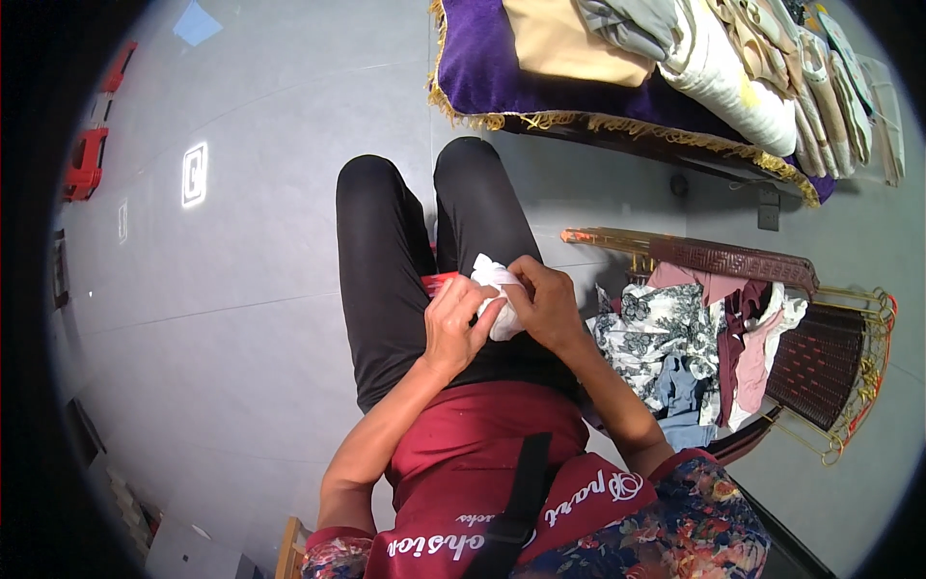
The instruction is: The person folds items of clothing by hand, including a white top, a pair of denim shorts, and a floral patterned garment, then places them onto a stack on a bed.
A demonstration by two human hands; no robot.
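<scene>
A small bundle of white cloth (506,323), rolled or folded, is held above my lap between both hands. My left hand (458,318) pinches its near left side with thumb and fingers. On the right side, my right hand (544,300) grips the cloth near its top, where a pale pinkish band crosses it. A white tip of the bundle sticks up past the fingers. Part of the cloth is hidden behind the fingers. Below the hands are my thighs in black trousers (383,289), with a bit of red showing between them.
At the upper right, a purple cover with gold fringe (470,79) lies under folded beige, grey and white fabrics (731,79). A brown woven chair (814,362) with a metal frame holds a pile of clothes (651,326) on the right. Red objects (87,163) stand far left on the grey floor.
</scene>
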